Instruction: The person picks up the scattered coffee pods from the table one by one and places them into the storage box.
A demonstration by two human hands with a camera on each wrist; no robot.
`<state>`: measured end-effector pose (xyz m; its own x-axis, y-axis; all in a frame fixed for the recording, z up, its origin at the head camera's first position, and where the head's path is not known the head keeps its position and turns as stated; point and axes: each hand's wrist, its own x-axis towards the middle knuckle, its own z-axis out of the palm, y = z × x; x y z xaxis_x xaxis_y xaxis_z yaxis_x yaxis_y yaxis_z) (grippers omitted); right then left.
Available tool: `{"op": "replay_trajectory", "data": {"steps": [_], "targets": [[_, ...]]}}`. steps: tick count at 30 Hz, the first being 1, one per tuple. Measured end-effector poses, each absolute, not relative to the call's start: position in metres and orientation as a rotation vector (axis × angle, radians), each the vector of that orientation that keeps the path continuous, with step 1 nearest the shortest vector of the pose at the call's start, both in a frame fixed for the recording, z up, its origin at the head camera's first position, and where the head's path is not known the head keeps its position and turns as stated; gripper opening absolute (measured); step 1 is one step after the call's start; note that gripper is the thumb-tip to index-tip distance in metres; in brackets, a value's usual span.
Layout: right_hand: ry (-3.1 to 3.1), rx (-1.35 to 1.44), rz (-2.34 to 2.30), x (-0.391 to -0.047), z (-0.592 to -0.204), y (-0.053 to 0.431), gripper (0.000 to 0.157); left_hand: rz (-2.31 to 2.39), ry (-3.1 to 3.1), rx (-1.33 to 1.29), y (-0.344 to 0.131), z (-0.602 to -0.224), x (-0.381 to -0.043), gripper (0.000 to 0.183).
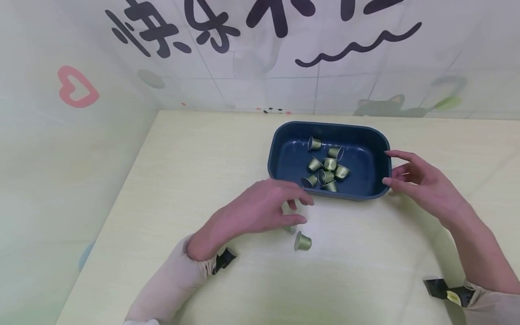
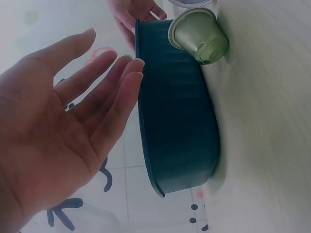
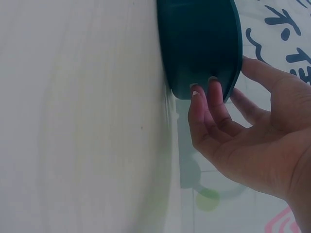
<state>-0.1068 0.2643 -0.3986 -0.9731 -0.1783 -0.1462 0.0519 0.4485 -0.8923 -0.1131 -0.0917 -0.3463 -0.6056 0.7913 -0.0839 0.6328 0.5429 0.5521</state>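
Observation:
A dark blue rectangular bin (image 1: pixel 367 196) stands on the table with several green coffee capsules (image 1: pixel 330 164) inside, mostly towards its middle and front. My right hand (image 1: pixel 430 185) holds the bin's right end at the rim; in the right wrist view, fingertips (image 3: pixel 214 80) lie against its outer wall. Over the front left edge of the bin hovers my left hand (image 1: pixel 260 205), fingers loosely bent and palm bare in the left wrist view. Below it on the table lies one capsule (image 1: pixel 303 241) on its side. A second capsule (image 1: pixel 291 229) is mostly hidden under that hand.
The pale wooden table (image 1: pixel 195 149) meets a wall (image 1: pixel 243 90) covered with printed lettering behind the bin. Another wall (image 1: pixel 53 180) with a pink heart borders the table's left side. Black wrist-worn devices (image 1: pixel 225 259) sit at both sleeves.

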Motion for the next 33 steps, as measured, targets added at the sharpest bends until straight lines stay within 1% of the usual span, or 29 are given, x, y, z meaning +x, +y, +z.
{"op": "replay_trajectory", "data": {"steps": [19,33], "targets": [[2.482,-0.125,-1.546,-0.105,-0.400,0.266,0.058,0.528,2.498,1.107,-0.101,-0.360,-0.103,0.036],[2.473,-0.115,-1.541,-0.107,-0.398,0.264,0.057,0.528,2.465,1.066,-0.108,-0.369,-0.103,0.034]]}}
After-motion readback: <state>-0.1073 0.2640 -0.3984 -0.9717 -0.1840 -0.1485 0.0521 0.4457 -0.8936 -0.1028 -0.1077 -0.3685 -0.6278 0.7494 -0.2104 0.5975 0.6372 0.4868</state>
